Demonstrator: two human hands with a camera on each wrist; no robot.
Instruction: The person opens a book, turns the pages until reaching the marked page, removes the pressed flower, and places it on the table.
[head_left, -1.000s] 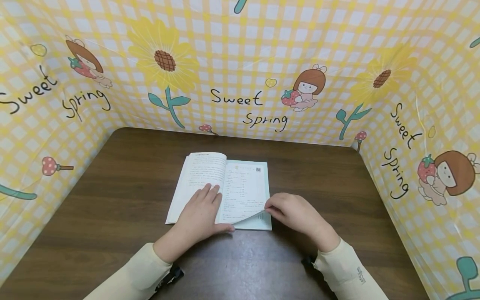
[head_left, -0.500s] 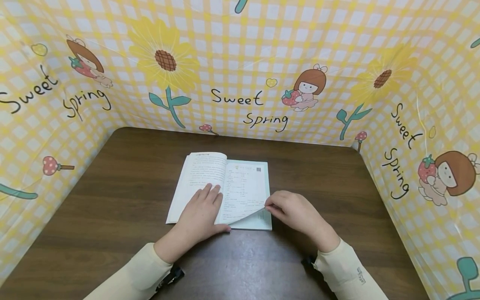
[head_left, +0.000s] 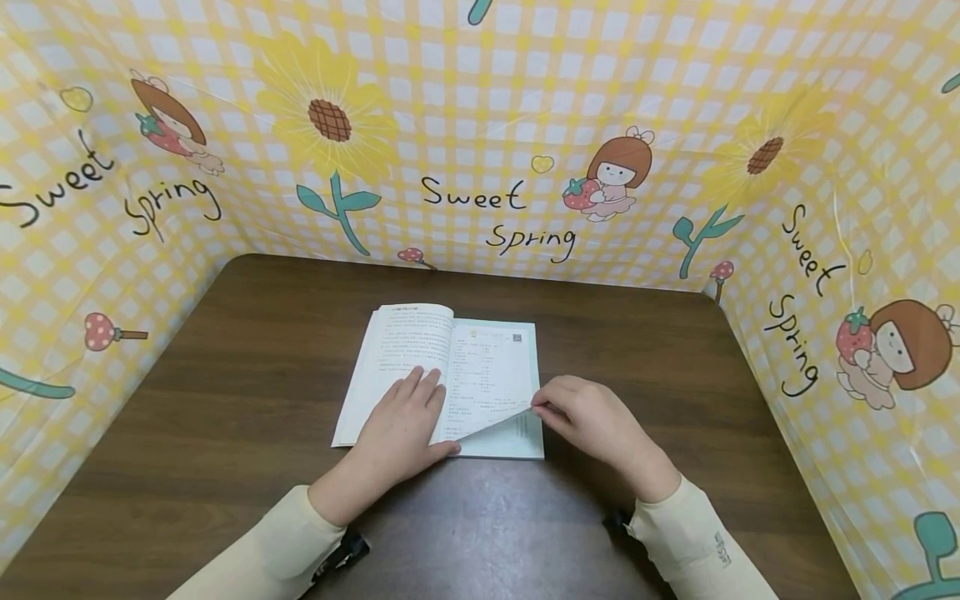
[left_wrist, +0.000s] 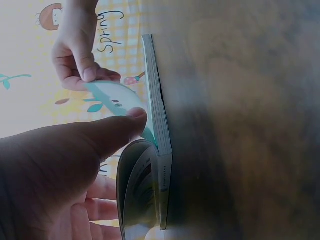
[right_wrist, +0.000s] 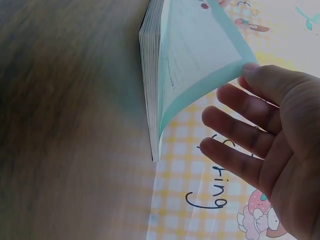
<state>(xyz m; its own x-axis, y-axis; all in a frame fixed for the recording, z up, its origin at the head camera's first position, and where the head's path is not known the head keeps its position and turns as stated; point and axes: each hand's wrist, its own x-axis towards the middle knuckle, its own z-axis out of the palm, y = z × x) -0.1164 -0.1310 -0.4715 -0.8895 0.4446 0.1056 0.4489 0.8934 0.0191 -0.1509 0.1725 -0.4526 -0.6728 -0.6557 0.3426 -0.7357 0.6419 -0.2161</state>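
Observation:
An open book (head_left: 414, 340) with printed pages lies on the dark wooden table. My left hand (head_left: 399, 421) rests on its left page with the fingers extended, and the thumb reaches past the spine to the bottom edge of the right side. At the book's right edge, my right hand (head_left: 592, 421) pinches the lower corner of a right-hand page (right_wrist: 200, 55) between thumb and index finger. That corner is lifted off the pages beneath. In the right wrist view the page bows up from the thick page block (right_wrist: 152, 75), while the other fingers spread loosely.
The brown table (head_left: 187, 392) extends around the book on all sides. Yellow checked cloth (head_left: 465, 125) with flowers and lettering stands along the back and both sides. A dark strap (head_left: 341, 557) shows at the left sleeve's cuff.
My right hand has risen slightly, lifting the page corner a little higher and uncovering more of the page below. My left thumb has drawn in slightly toward the spine.

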